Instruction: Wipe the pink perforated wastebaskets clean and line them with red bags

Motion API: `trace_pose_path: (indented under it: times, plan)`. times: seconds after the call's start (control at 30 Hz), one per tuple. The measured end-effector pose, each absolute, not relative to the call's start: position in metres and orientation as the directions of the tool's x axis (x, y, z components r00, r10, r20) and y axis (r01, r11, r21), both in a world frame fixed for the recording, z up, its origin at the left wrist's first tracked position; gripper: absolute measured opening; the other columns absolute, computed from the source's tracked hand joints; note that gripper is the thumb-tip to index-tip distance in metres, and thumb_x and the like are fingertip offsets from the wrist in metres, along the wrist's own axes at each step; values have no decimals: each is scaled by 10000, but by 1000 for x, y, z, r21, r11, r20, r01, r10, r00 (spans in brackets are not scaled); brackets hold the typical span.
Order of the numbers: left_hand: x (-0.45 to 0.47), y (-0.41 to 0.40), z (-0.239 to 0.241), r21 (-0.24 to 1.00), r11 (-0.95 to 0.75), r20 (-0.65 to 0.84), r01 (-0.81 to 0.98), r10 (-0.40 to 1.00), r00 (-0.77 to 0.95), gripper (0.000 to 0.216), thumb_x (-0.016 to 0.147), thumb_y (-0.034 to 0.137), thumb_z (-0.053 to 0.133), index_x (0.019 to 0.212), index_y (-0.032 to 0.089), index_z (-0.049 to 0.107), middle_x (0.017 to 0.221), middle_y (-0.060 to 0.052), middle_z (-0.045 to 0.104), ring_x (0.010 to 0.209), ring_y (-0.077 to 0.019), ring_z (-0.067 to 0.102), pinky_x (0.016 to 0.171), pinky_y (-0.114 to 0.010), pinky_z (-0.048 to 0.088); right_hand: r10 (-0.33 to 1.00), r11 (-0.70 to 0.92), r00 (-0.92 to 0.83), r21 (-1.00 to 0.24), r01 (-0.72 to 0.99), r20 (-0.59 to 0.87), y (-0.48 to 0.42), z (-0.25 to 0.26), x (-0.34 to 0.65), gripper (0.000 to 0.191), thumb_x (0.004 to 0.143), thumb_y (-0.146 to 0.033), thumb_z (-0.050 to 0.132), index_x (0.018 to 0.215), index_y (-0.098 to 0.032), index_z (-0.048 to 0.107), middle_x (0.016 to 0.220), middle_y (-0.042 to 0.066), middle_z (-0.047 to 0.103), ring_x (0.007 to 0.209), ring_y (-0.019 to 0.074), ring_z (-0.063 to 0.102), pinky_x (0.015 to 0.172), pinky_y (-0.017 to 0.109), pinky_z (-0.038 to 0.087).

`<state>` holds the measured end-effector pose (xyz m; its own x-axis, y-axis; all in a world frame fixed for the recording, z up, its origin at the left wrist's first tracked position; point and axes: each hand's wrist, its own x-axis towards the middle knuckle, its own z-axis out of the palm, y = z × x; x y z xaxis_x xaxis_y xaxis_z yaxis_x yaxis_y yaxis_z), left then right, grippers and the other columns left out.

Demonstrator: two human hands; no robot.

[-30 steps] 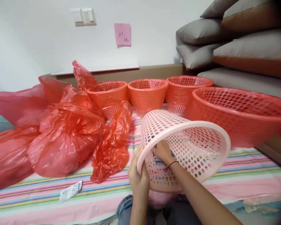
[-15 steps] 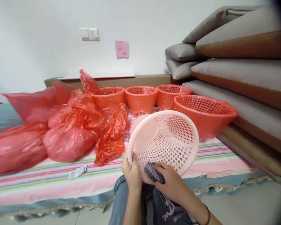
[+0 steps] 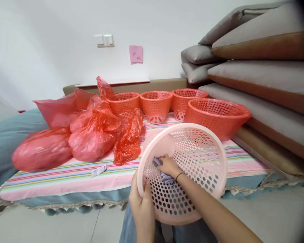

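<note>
A pale pink plastic basket (image 3: 221, 168) with round holes is tipped so its mouth faces me, above my knees. My left hand (image 3: 143, 199) grips its left rim, thumb inside and fingers around the outside. Inside the basket, my right hand (image 3: 169, 165) presses a purple-grey cloth (image 3: 167, 178) against the wall near the bottom. Part of the cloth is hidden under the fingers.
Red baskets (image 3: 156, 104) stand along the back, with a wider red basket (image 3: 218, 116) at right. Filled red plastic bags (image 3: 91, 135) and a crumpled red bag (image 3: 129, 145) lie left, near a white label (image 3: 99, 170). Grey-brown cushions (image 3: 263, 74) are stacked at right.
My right hand has moved with the cloth from the basket's near rim deep inside toward its bottom. The basket sits larger and tilted more toward me. The view has shifted slightly.
</note>
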<state>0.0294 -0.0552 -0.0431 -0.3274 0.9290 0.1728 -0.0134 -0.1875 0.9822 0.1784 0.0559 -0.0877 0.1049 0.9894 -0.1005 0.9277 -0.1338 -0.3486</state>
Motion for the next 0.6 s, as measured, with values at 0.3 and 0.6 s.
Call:
trace_pose_path:
  times: [0.3, 0.6]
  plan:
    - [34, -61, -50, 946, -315, 325, 79, 919, -222, 338, 853, 268, 618, 1175, 243, 715, 1163, -79, 739, 1152, -287, 677, 1047, -445, 509, 989, -150, 139, -338, 929, -57, 46, -130, 179, 484, 916, -401, 558, 1378, -270, 618, 1403, 101, 567, 1178, 307, 567, 991, 378, 417]
    - [38, -65, -50, 944, -310, 329, 115, 918, -222, 313, 884, 280, 599, 1164, 240, 734, 1214, -91, 733, 1159, -278, 672, 1033, -422, 511, 993, -115, 95, -366, 924, -72, 41, -137, 180, 427, 965, -397, 507, 1345, -244, 628, 1395, 115, 601, 1212, 307, 541, 986, 377, 407]
